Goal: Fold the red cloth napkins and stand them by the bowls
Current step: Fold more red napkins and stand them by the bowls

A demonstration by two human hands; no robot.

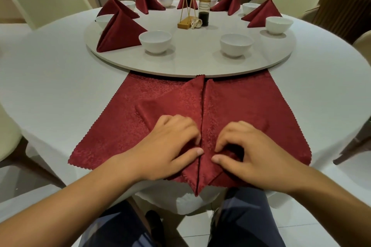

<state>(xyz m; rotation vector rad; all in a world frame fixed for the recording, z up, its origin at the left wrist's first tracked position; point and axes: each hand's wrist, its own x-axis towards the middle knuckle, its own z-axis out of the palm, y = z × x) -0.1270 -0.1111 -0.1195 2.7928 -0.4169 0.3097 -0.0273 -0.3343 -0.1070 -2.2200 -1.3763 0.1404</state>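
L hand [170, 146] & R hand [249, 152] both clamp the napkin [251, 102], thumb + curled fingers pinching one flap each, right beside the centre seam. Risks, IMO: cloth looks slick, so easing either pinch could let the flaps spring apart & lose the fold. Near tip hangs off the table [50, 76] edge, so a tug toward the body may drag it off. The wrinkle in the L flap could crease in, giving a lopsided stand. Napkin is dark red w/ patterned sheen & zigzag edges, flat at the table's near edge, far side reaching the turntable [190, 64] rim. The bowl [235, 44] front-right has none beside it yet.
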